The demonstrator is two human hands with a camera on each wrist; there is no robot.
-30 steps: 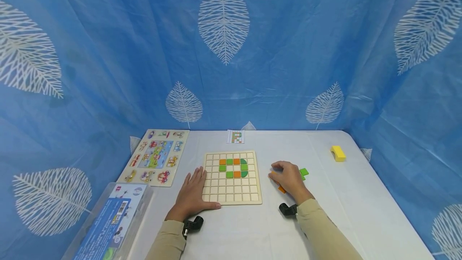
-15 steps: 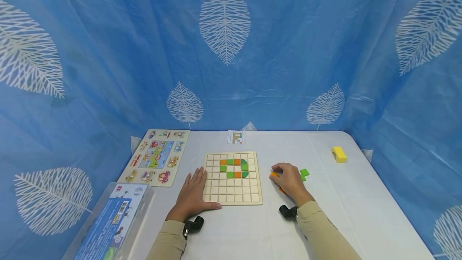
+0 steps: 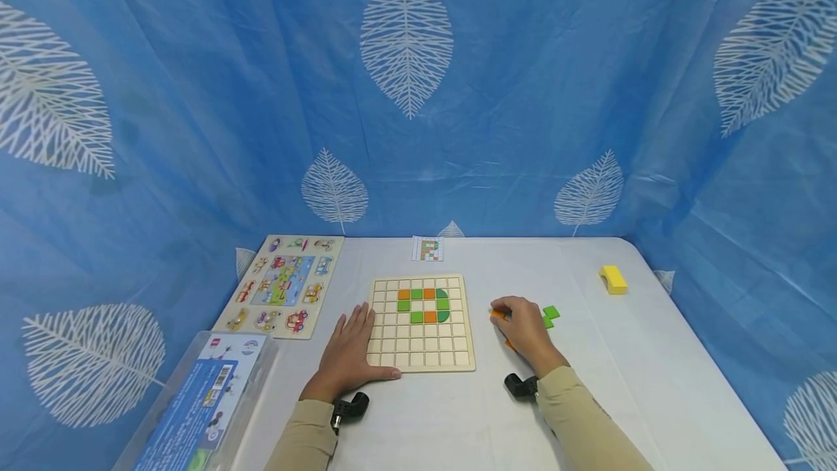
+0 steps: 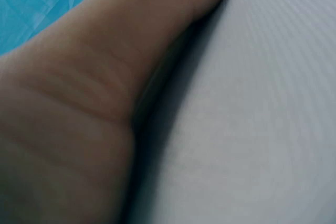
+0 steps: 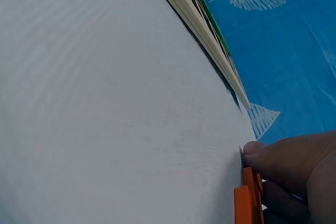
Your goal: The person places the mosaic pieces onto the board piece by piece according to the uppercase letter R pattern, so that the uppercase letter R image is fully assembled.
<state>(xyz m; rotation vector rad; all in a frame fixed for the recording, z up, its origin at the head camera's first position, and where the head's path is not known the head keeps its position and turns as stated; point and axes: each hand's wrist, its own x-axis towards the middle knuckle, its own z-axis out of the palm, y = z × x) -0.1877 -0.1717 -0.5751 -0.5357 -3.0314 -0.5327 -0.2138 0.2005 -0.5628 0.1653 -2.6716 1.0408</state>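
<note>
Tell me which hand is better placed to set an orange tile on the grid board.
The right hand, probably: it touches an orange tile, right of the grid board. The left hand lies at the board's left edge, farther from that tile.

Head view forward-down, low close wrist views, shared tabletop (image 3: 431, 420)

Backdrop (image 3: 493, 115): blue sheet, wht leaf prints (image 3: 407, 49), beyond & either side of fingers (image 3: 366, 327). Tbl (image 3: 451, 420): wht top, under fingers, rounded corner (image 3: 617, 244) beyond.
</note>
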